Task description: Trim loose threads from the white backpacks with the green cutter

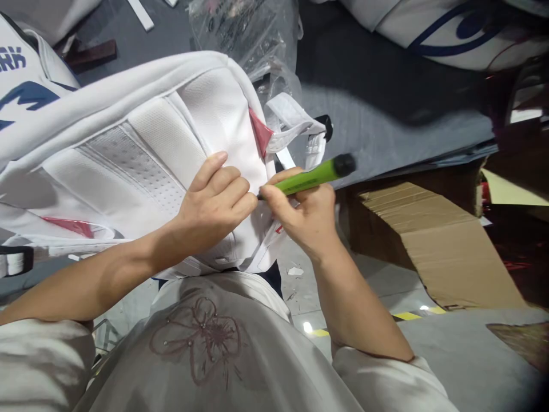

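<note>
A white backpack [163, 143] with perforated mesh panels lies back side up in front of me, its lower edge against my body. My left hand [221, 197] rests on its right part, fingers curled down onto the white fabric; its thumb is hidden beneath. In my right hand [306, 214] is a green marker [306, 178] with a black end, pinched between thumb and fingers. The dark tip of the marker is at the fabric just beside my left fingers. Red glossy trim [259, 131] and a white strap [291, 120] with a black buckle show at the bag's right edge.
Clear plastic wrap [249, 34] lies on the dark grey table cover [377, 131] behind the bag. Other white bags [441, 34] sit at back right and at left. An open cardboard box [446, 246] stands at right, above the tiled floor with yellow-black tape.
</note>
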Available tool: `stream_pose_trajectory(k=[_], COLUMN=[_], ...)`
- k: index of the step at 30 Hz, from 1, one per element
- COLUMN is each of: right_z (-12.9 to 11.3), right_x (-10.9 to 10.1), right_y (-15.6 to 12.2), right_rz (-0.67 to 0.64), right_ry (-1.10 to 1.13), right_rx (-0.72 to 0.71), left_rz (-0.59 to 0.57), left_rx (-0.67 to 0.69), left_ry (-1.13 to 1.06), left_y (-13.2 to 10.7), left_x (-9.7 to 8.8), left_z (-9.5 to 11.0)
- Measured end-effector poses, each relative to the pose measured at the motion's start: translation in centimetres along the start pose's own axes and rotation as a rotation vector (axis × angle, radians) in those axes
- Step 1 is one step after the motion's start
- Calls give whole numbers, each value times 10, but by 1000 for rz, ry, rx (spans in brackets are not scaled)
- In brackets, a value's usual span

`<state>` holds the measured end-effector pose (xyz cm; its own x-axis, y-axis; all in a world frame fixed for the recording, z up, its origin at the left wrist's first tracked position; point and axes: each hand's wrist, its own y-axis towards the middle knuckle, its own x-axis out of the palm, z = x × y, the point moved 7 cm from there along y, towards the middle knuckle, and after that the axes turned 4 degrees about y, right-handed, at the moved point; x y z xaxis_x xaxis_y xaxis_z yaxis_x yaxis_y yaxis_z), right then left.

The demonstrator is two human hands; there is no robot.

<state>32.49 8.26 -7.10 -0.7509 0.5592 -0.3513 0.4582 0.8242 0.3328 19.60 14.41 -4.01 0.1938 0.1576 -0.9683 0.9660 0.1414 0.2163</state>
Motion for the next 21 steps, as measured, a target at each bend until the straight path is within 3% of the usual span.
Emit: stream_pose_trajectory(k=[4, 10, 15, 18, 21], right_z=[1, 9, 1, -20, -52], right_x=[-1, -5, -13, -5, -2], right_y=[-6, -19, -45, -67, -86], right_rz=[105, 191, 255, 331, 474], right_ry=[-62, -93, 163, 138, 93], right_rx=[21, 60, 108, 9, -267], left_rz=[-24, -118, -154, -92, -21], left_rx=[-1, 193, 236, 245, 209], left_ry=[7, 278, 335, 387, 431], left_y=[3, 23, 33, 20, -5], left_x=[-2, -16, -19, -40, -88], left_z=[-1, -2, -1, 8, 21])
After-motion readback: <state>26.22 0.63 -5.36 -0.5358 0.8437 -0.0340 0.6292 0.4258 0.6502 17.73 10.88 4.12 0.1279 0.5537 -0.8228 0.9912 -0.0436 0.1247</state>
